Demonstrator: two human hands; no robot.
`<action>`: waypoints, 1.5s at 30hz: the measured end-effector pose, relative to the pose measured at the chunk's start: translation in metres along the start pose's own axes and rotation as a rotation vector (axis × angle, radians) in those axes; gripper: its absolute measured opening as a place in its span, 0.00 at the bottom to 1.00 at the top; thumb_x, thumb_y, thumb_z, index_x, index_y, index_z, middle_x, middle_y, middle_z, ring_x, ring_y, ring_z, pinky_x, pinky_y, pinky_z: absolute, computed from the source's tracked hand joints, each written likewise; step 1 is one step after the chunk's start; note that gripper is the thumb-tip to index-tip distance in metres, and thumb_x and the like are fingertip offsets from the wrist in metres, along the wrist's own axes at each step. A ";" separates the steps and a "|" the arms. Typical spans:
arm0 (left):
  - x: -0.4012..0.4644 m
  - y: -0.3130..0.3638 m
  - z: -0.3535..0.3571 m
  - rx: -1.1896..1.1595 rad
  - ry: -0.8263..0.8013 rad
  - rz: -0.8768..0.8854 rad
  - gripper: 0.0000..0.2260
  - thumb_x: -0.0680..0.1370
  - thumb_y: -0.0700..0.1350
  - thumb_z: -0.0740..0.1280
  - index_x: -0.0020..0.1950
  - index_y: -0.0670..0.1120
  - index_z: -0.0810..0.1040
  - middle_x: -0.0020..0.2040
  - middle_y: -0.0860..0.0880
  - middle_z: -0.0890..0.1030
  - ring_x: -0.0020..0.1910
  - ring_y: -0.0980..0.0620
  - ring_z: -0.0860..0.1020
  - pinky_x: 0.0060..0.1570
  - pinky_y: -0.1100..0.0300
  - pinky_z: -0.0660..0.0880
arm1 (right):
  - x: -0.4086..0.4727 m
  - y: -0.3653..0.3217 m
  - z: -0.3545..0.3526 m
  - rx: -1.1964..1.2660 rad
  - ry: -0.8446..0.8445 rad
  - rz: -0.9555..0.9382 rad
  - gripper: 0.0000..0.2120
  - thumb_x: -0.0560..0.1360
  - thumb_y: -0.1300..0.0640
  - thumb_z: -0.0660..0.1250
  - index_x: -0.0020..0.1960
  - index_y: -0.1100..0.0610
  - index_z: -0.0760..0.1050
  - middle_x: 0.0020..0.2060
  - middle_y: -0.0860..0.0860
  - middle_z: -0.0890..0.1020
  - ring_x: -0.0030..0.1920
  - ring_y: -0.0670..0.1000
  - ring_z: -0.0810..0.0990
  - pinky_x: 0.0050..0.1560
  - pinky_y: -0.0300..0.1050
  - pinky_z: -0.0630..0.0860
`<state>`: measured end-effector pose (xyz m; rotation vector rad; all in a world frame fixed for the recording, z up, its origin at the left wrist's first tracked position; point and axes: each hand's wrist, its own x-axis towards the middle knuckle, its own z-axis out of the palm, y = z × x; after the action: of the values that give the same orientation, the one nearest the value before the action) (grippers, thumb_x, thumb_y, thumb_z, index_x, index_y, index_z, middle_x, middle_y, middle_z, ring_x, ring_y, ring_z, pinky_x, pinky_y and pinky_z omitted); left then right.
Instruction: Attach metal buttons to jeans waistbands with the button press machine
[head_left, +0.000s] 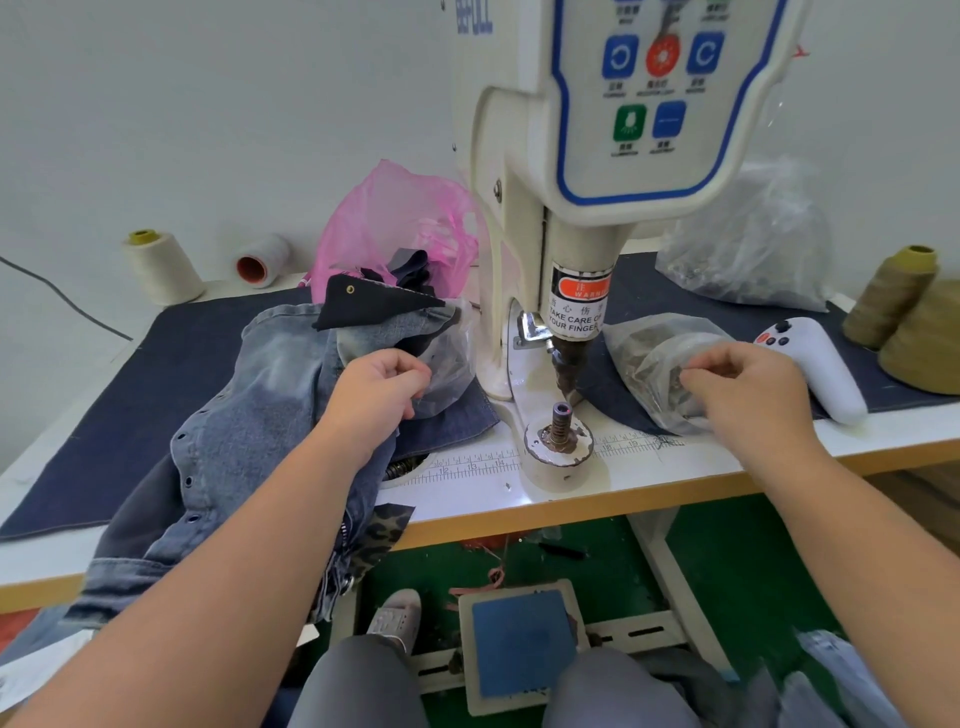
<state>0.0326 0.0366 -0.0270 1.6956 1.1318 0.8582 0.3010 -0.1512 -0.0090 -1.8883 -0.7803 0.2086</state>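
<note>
The cream button press machine (524, 218) stands at the table's middle, its upper punch (569, 364) above the lower die (560, 418), which is bare. Faded jeans (249, 431) with a row of eyelets lie left of the machine and hang over the table's front edge. My left hand (376, 392) rests on them, its fingers pinched at a clear plastic bag (447, 364) beside the machine. My right hand (748, 392) reaches into a second clear bag of small metal parts (649, 358) on the right, fingertips pinched together; I cannot tell whether they hold a part.
A white handheld controller (815, 364) lies right of my right hand. Olive thread cones (898, 301) stand at the far right, cream cones (161, 267) at the back left. A pink bag (395, 223) and a large clear bag (748, 249) sit behind. A foot pedal (519, 644) lies below.
</note>
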 end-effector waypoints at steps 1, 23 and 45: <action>0.000 0.001 0.000 -0.002 0.000 -0.001 0.06 0.77 0.40 0.67 0.43 0.46 0.82 0.27 0.52 0.75 0.26 0.57 0.72 0.30 0.61 0.71 | -0.002 -0.004 0.000 0.064 -0.014 0.008 0.11 0.73 0.63 0.71 0.35 0.50 0.81 0.32 0.45 0.82 0.37 0.50 0.81 0.45 0.52 0.80; -0.047 0.063 0.026 0.217 -0.320 0.284 0.05 0.77 0.40 0.68 0.44 0.47 0.81 0.31 0.55 0.79 0.30 0.58 0.75 0.34 0.63 0.75 | -0.059 -0.047 0.049 0.728 -0.387 0.133 0.11 0.72 0.72 0.71 0.41 0.57 0.80 0.36 0.59 0.82 0.28 0.46 0.76 0.28 0.39 0.74; -0.056 0.060 0.037 0.170 -0.368 0.283 0.07 0.77 0.41 0.68 0.41 0.51 0.81 0.30 0.57 0.78 0.32 0.57 0.75 0.40 0.56 0.78 | -0.068 -0.041 0.050 0.844 -0.395 0.102 0.08 0.65 0.67 0.75 0.36 0.54 0.85 0.32 0.55 0.82 0.29 0.48 0.75 0.31 0.38 0.75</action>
<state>0.0651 -0.0373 0.0117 2.0873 0.7425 0.5938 0.2071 -0.1439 -0.0099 -1.0864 -0.6964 0.8527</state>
